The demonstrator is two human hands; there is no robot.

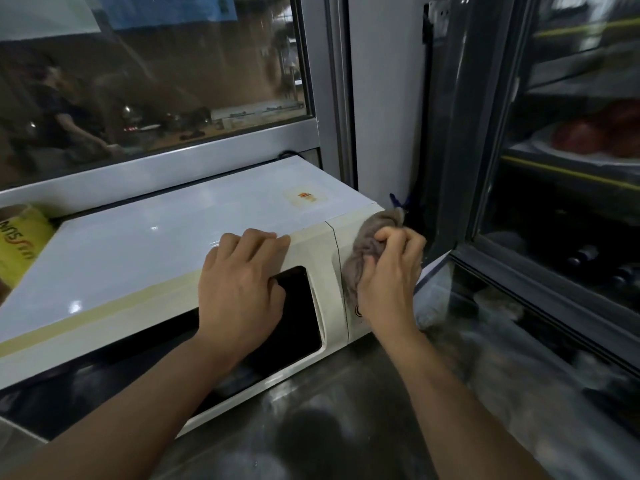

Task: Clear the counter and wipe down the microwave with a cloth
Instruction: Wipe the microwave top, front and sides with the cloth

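Observation:
A white microwave [145, 247] with a dark door window stands on a steel counter [346, 427]. My left hand [242, 285] rests over its top front edge, fingers bent onto the top and palm against the door. My right hand [391, 275] grips a bunched grey-brown cloth [367, 244] and presses it against the control panel at the microwave's right front. Most of the panel is hidden behind the cloth and hand.
A glass-door display fridge [571, 202] stands close on the right. A window with a grey frame [156, 168] runs behind the microwave. A yellow bag [20, 244] sits at the far left. A blue clip [398, 201] shows behind the microwave's right corner.

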